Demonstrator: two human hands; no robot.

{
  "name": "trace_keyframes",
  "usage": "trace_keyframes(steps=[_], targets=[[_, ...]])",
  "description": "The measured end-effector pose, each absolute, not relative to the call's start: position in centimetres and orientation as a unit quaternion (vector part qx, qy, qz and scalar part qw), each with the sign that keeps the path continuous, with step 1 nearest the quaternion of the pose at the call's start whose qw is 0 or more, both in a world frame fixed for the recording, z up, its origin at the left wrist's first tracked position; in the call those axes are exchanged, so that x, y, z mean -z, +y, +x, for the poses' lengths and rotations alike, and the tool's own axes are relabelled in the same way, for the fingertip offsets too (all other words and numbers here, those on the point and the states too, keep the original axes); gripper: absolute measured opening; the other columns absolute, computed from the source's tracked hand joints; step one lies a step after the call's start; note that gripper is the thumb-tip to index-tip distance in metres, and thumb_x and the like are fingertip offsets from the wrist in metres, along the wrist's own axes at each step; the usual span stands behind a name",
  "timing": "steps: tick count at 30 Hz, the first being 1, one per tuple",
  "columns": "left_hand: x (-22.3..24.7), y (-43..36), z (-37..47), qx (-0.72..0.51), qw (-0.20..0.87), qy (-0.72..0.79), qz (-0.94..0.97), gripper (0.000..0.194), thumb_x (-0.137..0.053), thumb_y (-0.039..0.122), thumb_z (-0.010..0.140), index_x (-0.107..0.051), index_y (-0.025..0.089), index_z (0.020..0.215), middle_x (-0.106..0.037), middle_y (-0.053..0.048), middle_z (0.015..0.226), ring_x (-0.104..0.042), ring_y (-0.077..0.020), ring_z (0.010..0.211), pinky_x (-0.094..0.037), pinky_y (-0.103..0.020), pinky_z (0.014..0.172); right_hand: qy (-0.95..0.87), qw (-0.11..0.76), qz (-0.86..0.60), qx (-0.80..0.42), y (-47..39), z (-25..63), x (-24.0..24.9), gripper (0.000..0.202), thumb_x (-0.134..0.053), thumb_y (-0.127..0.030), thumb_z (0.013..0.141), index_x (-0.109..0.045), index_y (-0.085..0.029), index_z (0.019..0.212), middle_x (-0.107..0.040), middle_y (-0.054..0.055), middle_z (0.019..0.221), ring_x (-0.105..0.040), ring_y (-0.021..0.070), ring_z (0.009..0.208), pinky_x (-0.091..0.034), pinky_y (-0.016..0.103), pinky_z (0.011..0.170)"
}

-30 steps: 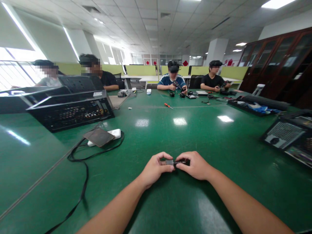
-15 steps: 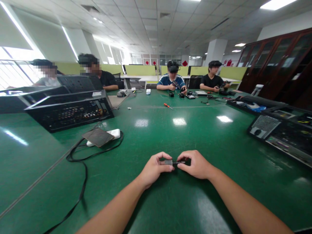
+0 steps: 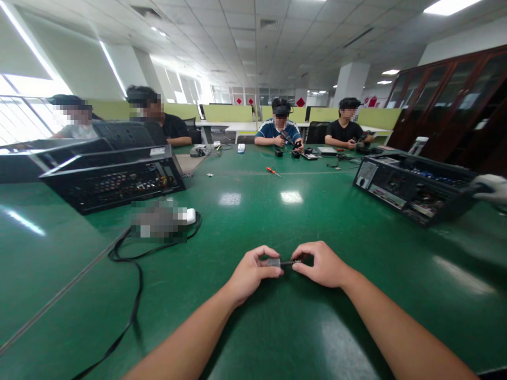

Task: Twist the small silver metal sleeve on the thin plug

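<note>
Low over the green table (image 3: 245,221), both my hands meet near the middle of the view. The fingers and thumb of my left hand (image 3: 249,274) are closed round a small grey block (image 3: 274,262); its exact kind I cannot make out. From its right end a thin dark stem (image 3: 285,263) runs towards my right hand (image 3: 322,266). My right thumb and fingertips pinch a dark ribbed piece (image 3: 295,261) at the stem's far end. Whether block and stem are one part cannot be seen, and my fingers cover much of both.
An open computer case (image 3: 407,184) stands at right, a co-worker's gloved hand (image 3: 491,187) at its end. Another black case (image 3: 119,179) is at left. A white power strip (image 3: 190,216) and black cable (image 3: 138,285) lie nearer. An orange screwdriver (image 3: 272,171) lies farther back.
My right hand has shifted slightly to the right, baring more of the stem. The right-hand case has moved and turned, and a gloved hand has come into view beside it.
</note>
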State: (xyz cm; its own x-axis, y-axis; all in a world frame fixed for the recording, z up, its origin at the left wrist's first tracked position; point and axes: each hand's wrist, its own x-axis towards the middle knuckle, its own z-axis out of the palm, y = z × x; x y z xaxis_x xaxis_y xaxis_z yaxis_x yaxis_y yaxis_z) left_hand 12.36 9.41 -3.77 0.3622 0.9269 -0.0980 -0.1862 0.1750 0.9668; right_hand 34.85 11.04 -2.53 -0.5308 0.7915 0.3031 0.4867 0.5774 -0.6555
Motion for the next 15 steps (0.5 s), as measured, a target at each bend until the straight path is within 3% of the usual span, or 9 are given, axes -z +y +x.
trace_keyframes(steps=[15], targets=[[3.63,9.34,12.38,-0.424,0.655,0.387,0.492,0.04,-0.084,0.014,0.059,-0.059,0.016,0.091,-0.074,-0.005,0.072,-0.068,-0.0182,0.069,-0.046,-0.027,0.068,-0.838,0.288,-0.385,-0.26,11.01,35.15,1.9,0.01,-0.066,-0.022,0.079,-0.072,-0.019,0.086,-0.073,0.003,0.08,-0.067,0.0179,0.075,-0.05,0.028,0.073]])
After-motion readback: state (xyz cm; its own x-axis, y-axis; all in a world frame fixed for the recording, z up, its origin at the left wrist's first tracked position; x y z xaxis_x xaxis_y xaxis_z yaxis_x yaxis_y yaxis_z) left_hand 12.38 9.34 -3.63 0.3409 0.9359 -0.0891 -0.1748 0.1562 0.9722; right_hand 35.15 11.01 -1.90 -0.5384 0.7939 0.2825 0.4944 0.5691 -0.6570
